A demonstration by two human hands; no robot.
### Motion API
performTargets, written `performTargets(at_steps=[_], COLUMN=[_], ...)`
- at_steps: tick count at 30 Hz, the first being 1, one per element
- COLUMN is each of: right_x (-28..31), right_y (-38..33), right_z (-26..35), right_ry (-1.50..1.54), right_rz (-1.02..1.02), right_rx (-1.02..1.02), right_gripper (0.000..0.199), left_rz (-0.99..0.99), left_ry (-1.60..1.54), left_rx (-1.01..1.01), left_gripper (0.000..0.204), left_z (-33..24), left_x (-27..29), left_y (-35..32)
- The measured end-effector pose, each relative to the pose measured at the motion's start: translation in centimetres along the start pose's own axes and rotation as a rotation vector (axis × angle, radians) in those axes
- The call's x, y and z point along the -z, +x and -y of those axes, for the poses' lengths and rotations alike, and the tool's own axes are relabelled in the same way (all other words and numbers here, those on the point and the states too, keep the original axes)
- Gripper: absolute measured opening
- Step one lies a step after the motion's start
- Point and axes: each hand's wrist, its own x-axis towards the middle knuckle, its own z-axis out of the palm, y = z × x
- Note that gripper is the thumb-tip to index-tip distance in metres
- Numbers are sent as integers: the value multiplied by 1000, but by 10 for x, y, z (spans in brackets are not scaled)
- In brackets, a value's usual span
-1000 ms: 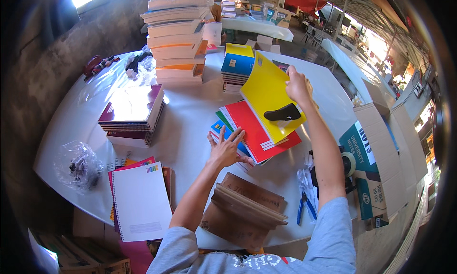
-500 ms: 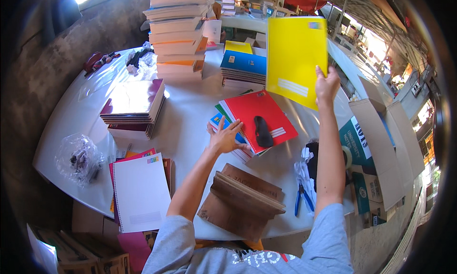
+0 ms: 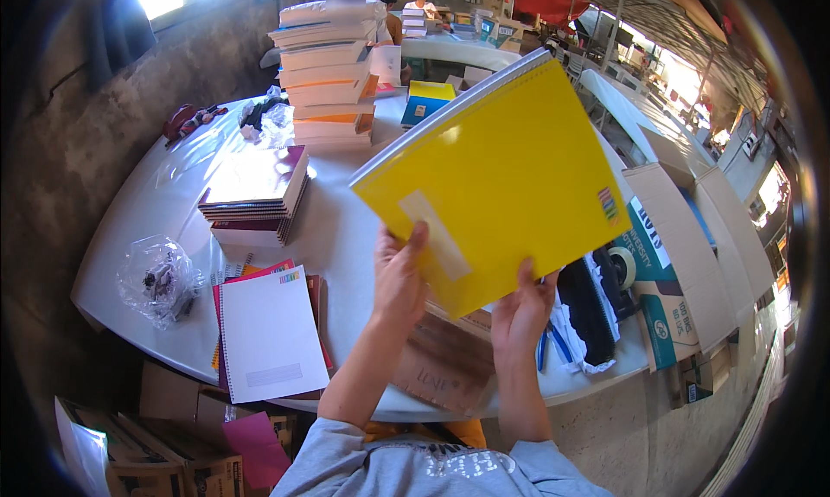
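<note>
Both hands hold up a yellow spiral notebook (image 3: 510, 177), tilted, over the middle of the table. Its white page edges and coil run along the upper left side. My left hand (image 3: 399, 277) grips the lower left edge, thumb on the cover beside a pale label strip. My right hand (image 3: 526, 311) pinches the lower right edge with its thumb on the front. Behind the cover, the other fingers are mostly hidden. The place where the red notebook lay is covered by the yellow one; whether more notebooks are held with it, I cannot tell. Below stands a brown cardboard piece (image 3: 441, 372).
On the left of the table (image 3: 164, 186) lie purple notebooks (image 3: 255, 181), a white notebook (image 3: 272, 333) and a plastic bag (image 3: 156, 281). A tall paper stack (image 3: 328, 73) stands behind. Blue-handled pliers (image 3: 553, 346), a tape dispenser (image 3: 618, 277) and an open carton (image 3: 692, 264) are at right.
The yellow notebook has come down and toward me, turning as it moved. My left hand has left the red notebook pile and now holds the yellow one too. The view has shifted slightly.
</note>
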Motion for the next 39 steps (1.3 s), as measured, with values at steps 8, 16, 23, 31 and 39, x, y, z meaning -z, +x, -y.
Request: performTargets(at_steps=[8,16,23,31,39], right_x=[81,107,164,176,182], right_y=[-32,-87,-112,-96,-73], right_z=[73,49,6,6,35], right_ry=[-732,-934,-1378,-1166,-1208], right_rz=[298,420,513,402,421], right_rx=[-57,95,241,68,-178], right_gripper=[47,28,25,31,33], left_rz=[56,494,-30,-28,130], left_ry=[377,317,681,587,666], left_rx=[-204,-178,-142,-174,4], left_gripper=[40,30,49,26,37], left_z=[-54,-41,10,25,41], left_x=[70,137,165,161,159], left_y=[-46,-59,-95,-90,-107])
